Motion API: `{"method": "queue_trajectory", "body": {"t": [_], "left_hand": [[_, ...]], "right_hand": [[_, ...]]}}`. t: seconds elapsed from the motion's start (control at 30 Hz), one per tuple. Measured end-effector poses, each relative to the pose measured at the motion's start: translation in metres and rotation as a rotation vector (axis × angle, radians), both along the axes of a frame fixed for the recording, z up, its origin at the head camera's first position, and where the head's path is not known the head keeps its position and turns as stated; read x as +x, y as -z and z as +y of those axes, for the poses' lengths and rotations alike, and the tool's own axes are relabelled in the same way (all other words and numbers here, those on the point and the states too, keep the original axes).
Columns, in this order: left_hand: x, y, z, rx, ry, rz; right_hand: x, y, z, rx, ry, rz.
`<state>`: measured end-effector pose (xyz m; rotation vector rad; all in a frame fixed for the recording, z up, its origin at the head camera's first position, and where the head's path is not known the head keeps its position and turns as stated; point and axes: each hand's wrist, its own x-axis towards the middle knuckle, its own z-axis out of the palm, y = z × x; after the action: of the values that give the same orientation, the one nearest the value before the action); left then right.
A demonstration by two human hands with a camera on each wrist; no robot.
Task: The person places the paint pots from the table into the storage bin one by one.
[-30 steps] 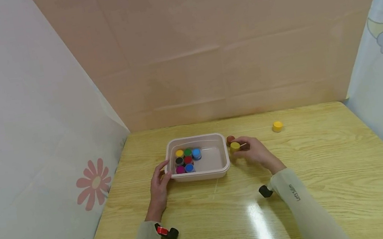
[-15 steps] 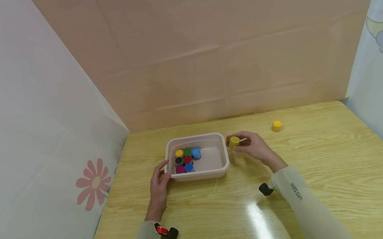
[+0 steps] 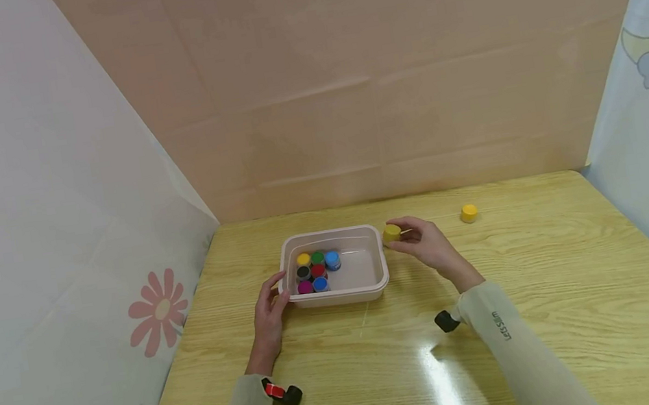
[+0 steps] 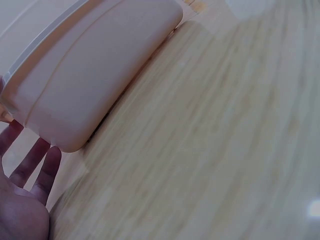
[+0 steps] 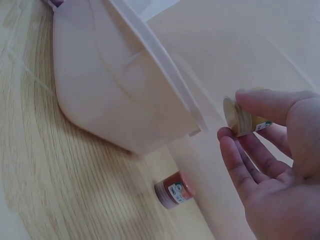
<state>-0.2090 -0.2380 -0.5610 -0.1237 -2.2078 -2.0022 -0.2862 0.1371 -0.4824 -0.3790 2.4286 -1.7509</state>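
Note:
My right hand (image 3: 433,249) pinches a small paint pot with a mustard-yellow lid (image 3: 392,233) between thumb and fingers, just beyond the bin's right rim. In the right wrist view this paint pot (image 5: 239,117) is tipped on its side, raised off the table. Below it a paint pot with a red-brown lid (image 5: 175,190) stands on the table beside the bin; the head view hides it. My left hand (image 3: 268,314) touches the left side of the pale pink bin (image 3: 337,295), its fingers (image 4: 31,162) extended against the outer wall.
Inside the bin, several paint pots with coloured lids, among them a red one (image 3: 318,271) and a light blue one (image 3: 332,260), cluster at the left. A yellow-lidded pot (image 3: 469,212) stands at the back right of the wooden table (image 3: 560,280).
My right hand has lifted the mustard-lidded paint pot and carried it slightly back and left, toward the bin's rim. It now covers the red-brown pot from above. The left hand stays put.

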Motion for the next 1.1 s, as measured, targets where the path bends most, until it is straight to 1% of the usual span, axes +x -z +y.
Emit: {"method": "queue_trajectory", "body": {"t": [0.17,0.27,0.47,0.63,0.73,0.83,0.93,1.1], "left_hand": [[0.0,-0.001,0.0,0.003,0.007,-0.006],[0.0,-0.001,0.0,0.0,0.005,-0.02],[-0.001,-0.002,-0.001,0.0,0.009,-0.056],[0.0,-0.008,-0.001,0.0,0.014,-0.087],[0.001,-0.007,0.0,0.003,0.01,-0.068],[0.0,-0.002,0.0,0.004,0.005,-0.033],[0.0,0.0,-0.001,-0.011,-0.003,-0.019],[0.0,0.0,-0.001,-0.014,-0.001,-0.017]], "right_hand": [[0.0,0.0,-0.004,-0.052,0.016,-0.002],[0.002,-0.002,-0.006,-0.084,0.022,0.002],[0.002,-0.003,-0.01,-0.18,0.028,-0.006],[0.002,-0.002,-0.011,-0.24,0.04,-0.021],[0.004,-0.001,-0.011,-0.278,0.04,-0.024],[0.004,-0.001,-0.012,-0.291,0.037,-0.024],[0.005,-0.002,-0.012,-0.28,0.046,-0.024],[0.005,-0.003,-0.012,-0.261,0.065,-0.021]]}}
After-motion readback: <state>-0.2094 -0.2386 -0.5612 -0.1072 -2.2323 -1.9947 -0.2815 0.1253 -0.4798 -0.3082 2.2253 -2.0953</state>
